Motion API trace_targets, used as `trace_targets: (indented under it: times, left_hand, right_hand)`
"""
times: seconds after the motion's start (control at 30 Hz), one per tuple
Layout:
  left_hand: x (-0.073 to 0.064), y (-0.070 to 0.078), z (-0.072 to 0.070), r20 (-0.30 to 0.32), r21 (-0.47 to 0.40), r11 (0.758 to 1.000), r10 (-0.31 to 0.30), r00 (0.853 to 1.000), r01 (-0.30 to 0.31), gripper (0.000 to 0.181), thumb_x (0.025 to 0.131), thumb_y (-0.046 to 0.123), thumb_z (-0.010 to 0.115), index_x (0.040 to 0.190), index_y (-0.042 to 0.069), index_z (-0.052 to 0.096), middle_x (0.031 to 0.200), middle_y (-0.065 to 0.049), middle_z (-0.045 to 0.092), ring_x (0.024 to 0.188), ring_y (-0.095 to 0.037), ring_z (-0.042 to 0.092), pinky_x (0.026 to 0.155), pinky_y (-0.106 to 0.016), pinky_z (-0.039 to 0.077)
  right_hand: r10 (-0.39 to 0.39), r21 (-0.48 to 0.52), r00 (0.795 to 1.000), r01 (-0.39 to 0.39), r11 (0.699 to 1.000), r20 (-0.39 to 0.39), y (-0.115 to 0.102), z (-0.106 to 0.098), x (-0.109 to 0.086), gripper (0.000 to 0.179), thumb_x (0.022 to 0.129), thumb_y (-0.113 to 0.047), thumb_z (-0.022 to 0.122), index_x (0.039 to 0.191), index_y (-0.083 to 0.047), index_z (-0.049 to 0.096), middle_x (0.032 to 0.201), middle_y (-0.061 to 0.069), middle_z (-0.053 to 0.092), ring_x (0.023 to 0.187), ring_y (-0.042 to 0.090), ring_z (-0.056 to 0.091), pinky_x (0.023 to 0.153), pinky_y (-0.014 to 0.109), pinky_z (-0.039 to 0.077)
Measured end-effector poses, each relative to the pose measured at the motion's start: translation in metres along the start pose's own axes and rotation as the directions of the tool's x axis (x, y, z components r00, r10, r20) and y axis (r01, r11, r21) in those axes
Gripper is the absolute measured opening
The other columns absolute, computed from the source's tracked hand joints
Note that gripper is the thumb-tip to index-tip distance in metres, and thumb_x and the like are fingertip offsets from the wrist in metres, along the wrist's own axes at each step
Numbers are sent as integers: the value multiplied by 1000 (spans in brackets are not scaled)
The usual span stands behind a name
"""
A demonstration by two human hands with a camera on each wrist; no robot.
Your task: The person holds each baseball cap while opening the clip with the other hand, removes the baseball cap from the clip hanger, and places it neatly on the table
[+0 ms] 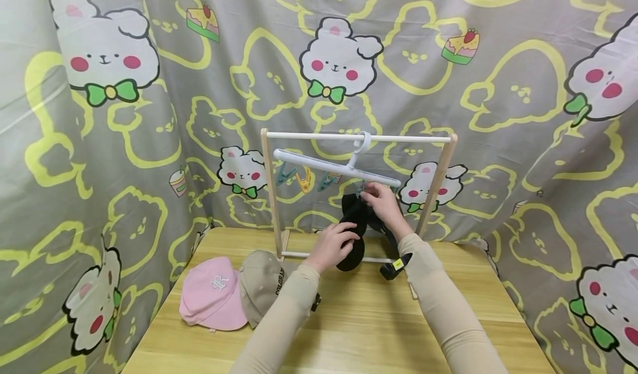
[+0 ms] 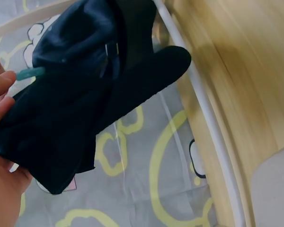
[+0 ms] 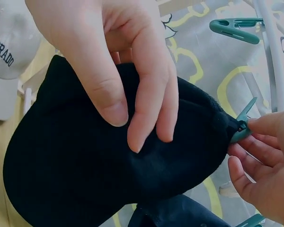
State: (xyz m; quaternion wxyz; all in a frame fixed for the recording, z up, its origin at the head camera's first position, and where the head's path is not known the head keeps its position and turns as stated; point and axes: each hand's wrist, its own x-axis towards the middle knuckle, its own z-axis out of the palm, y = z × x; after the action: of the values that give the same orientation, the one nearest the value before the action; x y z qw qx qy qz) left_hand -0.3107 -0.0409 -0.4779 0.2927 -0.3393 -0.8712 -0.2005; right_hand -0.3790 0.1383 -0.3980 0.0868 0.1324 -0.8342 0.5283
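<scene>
A black cap hangs below the white hanger. My right hand pinches a green clip between thumb and fingers, at the upper edge of the cap. My left hand lies across the black cap, thumb and fingertips all on its near side, fingers relaxed. Behind the black cap hangs a second, shinier dark cap with a small metal buckle. In the right wrist view, only part of this dark cap shows at the bottom.
The hanger hooks over the top bar of a wood-and-white rack. More clips, a yellow one among them, hang from its left half. On the wooden table, a pink cap and a beige cap lie left of my left arm.
</scene>
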Motion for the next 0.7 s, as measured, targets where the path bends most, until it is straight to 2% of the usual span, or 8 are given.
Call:
trace_targets:
  times: [0.13,0.33,0.57,0.7]
  left_hand:
    - [-2,-5,-3,-5,-10,1000,-21,1000,21,17,90,11,65,101,19,75,122,0,66,101,-20,62,91,-32,51]
    - [-4,-11,-6,-53,-18,1000,-22,998,21,18,88,8,67,101,18,75,114,-1,66,98,-20,61,92,-32,50]
    - [-6,-12,-8,-91,-42,999,-23,996,19,17,87,6,67,99,16,75,108,-2,66,95,-20,60,90,-32,49]
    - [-5,-11,-9,-106,-31,1000,-9,994,6,17,87,6,67,98,17,75,106,-1,65,92,-19,59,86,-31,49]
  right_hand:
    - [0,17,1000,0,1000,16,-3,2,-1,33,96,-13,58,122,7,57,120,27,63,101,33,64,75,24,52]
    - [-11,-1,1000,11,1000,6,-6,8,-1,31,95,-14,60,119,6,59,117,26,65,100,33,64,71,19,50]
    - [-14,-75,999,10,997,-40,-8,20,0,36,92,-30,66,114,-1,64,108,19,69,97,31,65,83,37,52]
    - [-40,-122,996,30,992,-82,-9,26,0,35,90,-36,68,105,-4,65,93,14,68,83,27,61,73,33,47]
